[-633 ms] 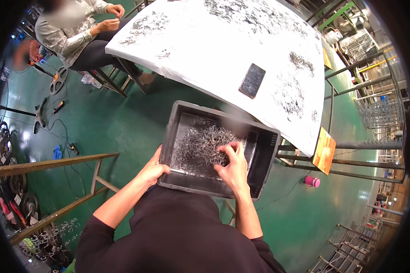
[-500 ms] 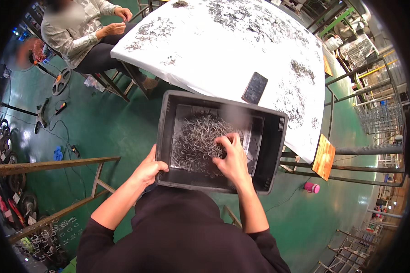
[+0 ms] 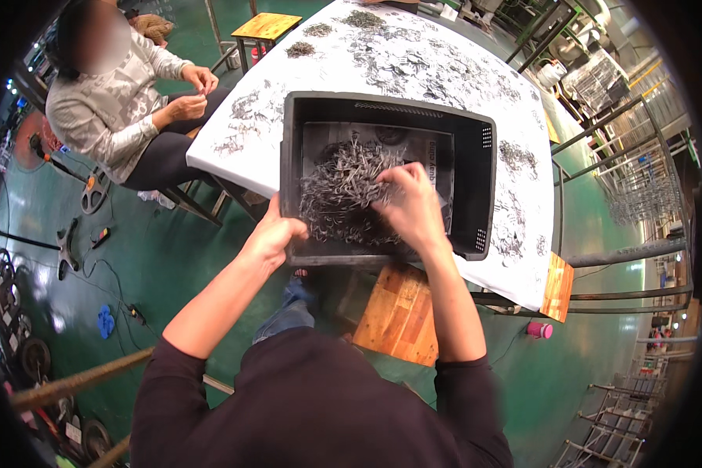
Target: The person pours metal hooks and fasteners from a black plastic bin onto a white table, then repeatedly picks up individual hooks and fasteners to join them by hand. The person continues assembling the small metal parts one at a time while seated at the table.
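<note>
A white-covered desk (image 3: 444, 78) fills the upper part of the room, strewn all over with small heaps of dark metal pieces (image 3: 398, 66), thicker toward its far edge and thinner along its right edge. At the desk's left edge a seated person (image 3: 117, 117) in a pale patterned top works with both hands close together over their lap. A wooden stool (image 3: 267, 25) stands past the far left corner, and another wooden stool (image 3: 402, 308) sits under the near edge, directly below the crate. On the green floor (image 3: 171, 257) to the right lie a small pink cup (image 3: 538, 329) and grey metal bars, with cables and wheels scattered off to the left. The black plastic crate (image 3: 476, 156) rests over the desk's near edge, tipped slightly toward the person holding it, its vented right wall plain to see. The left hand (image 3: 277, 234) is wrapped around the crate's near left corner, fingers curled over the rim and gripping it. The right hand (image 3: 413, 207) is down inside the crate, fingers bent and pressed into the tangle of thin grey metal clips (image 3: 343, 191); whether it has closed on any I cannot tell. The clips lie heaped toward the crate's left and middle, on a printed sheet lining the bottom.
</note>
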Motion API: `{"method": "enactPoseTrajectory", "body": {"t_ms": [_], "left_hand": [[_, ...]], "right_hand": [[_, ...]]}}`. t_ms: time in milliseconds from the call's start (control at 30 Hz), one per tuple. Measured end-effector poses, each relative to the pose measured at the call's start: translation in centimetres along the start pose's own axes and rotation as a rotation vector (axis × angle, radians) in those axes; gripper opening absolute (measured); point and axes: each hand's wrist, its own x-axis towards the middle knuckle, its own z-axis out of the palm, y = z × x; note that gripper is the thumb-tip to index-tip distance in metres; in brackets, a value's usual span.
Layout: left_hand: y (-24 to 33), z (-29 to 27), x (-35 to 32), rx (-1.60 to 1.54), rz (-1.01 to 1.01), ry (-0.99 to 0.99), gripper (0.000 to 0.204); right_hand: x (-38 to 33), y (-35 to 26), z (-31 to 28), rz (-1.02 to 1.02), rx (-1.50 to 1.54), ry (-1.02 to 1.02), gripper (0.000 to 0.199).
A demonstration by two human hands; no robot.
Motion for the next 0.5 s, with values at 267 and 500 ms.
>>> {"method": "enactPoseTrajectory", "body": {"t_ms": [267,500], "left_hand": [[6.1,-0.4,11.0,0.06,-0.01,-0.044,0.073],[8.3,-1.1,16.7,0.053,-0.075,-0.052,0.067]], "right_hand": [[11.1,0.5,1.2,0.051,-0.069,0.153,0.037],[15.6,-1.6,-2.0,-0.006,-0.072,0.356,0.037]]}}
